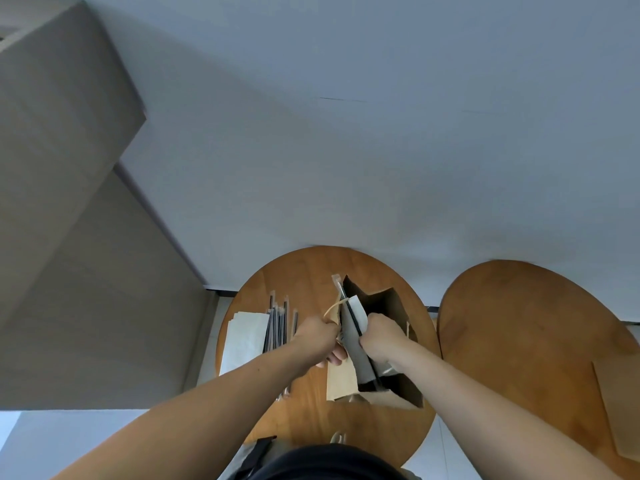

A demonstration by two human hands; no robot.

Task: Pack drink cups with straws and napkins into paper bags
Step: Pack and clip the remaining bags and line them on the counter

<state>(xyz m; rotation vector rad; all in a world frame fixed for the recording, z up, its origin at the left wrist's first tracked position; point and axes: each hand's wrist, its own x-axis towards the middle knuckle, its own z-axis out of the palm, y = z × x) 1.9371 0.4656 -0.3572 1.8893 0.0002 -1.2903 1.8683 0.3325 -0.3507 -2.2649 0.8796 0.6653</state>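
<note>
Keeper: Bag, brown paper (384, 304), one, upright on the near round wooden table (304, 271). Its mouth is open toward you, with a twine handle (331, 308) at its left rim.

Checker: Hands?

Keeper: Your left hand (317, 332) has its fingers curled and grips the bag's left wall at the rim, beside that handle. Your right hand (381, 336) has its fingers closed around a white napkin (357, 311) and a wrapped black straw (343, 291), held together at the mouth.

Checker: Lie of the straw?

Keeper: Its long axis runs away from you and slightly left. The far tip stands above the rim, and the near end goes down past your fingers into the bag. The bundle sits between your two hands, against the left wall. Your right hand carries it; your left hand only steadies the bag.

Checker: What does the next move turn on?

Keeper: By my reading, on sliding the bundle down along that axis while your left hand holds the mouth spread. A lean to the left would likely snag the tip on the handle.

Checker: Cup?

Keeper: A pale shape (388, 368) shows inside the bag below your right wrist. I cannot tell whether it is a cup lid.

Checker: Stock?

Keeper: A loose pile of wrapped straws (277, 327) and a napkin stack (242, 337) just beside it, both left of the bag. A second round table (519, 323) stands to the right, with a flat brown bag (616, 403) at its near right edge.
</note>
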